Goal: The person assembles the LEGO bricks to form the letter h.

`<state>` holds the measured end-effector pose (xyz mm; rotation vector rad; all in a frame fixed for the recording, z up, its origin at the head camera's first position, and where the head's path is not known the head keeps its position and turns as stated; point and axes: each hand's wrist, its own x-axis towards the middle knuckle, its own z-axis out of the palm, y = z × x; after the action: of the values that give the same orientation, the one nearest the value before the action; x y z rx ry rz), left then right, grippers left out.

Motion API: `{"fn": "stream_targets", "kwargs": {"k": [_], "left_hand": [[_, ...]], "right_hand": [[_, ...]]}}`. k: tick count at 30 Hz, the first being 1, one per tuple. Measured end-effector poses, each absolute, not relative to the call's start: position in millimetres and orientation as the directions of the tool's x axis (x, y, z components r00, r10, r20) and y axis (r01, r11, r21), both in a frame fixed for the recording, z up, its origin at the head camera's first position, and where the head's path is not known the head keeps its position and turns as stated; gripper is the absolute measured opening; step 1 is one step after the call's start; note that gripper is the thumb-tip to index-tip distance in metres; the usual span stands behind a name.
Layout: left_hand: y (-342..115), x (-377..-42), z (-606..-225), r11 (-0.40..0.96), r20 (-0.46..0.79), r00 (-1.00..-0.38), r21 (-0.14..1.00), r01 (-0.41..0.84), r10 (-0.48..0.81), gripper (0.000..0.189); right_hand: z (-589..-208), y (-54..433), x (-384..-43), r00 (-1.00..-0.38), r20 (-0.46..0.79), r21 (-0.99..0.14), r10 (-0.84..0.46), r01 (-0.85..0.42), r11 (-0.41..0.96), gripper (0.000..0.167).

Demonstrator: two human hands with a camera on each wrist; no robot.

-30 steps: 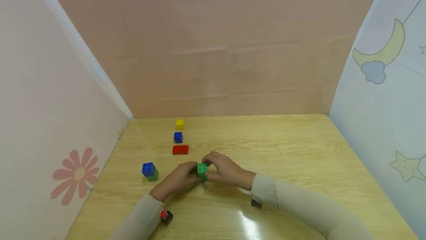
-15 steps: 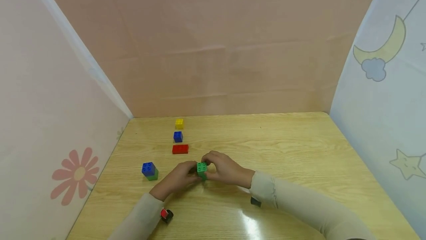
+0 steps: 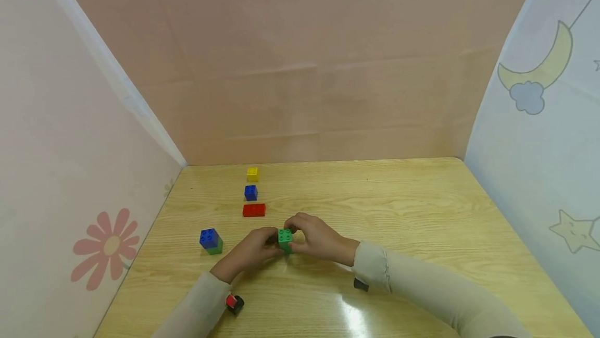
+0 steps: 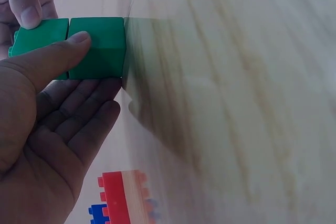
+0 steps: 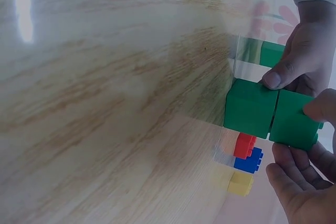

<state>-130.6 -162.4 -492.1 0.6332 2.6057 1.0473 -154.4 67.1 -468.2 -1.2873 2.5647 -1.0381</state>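
Observation:
Two green toy building bricks stand stacked on the table, with a thin seam between the upper brick (image 5: 295, 121) and the lower brick (image 4: 100, 51). My left hand (image 3: 253, 249) pinches the lower brick from the left, its thumb reaching over the seam and its fingers behind. From the right, my right hand (image 3: 321, 240) holds the upper brick (image 3: 285, 235) between thumb and fingers. The bottom of the stack touches the tabletop. Whether the studs are fully pressed in cannot be told.
Left of my hands stands a blue brick (image 3: 209, 237) on a green one (image 3: 216, 248). Beyond them a long red brick (image 3: 254, 210), a blue brick (image 3: 251, 192) and a yellow brick (image 3: 252, 174) form a row. Fabric walls edge the wooden table (image 3: 398, 202).

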Motion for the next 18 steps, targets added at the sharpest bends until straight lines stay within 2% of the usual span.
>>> {"fn": "stream_targets", "kwargs": {"k": [18], "left_hand": [[-163.2, -130.6, -493.0, 0.642, -0.082, -0.875, 0.712, 0.283, 0.478, 0.026]], "right_hand": [[-468.9, 67.0, -154.6, -0.640, 0.209, -0.606, -0.740, -0.679, 0.415, 0.031]]}}
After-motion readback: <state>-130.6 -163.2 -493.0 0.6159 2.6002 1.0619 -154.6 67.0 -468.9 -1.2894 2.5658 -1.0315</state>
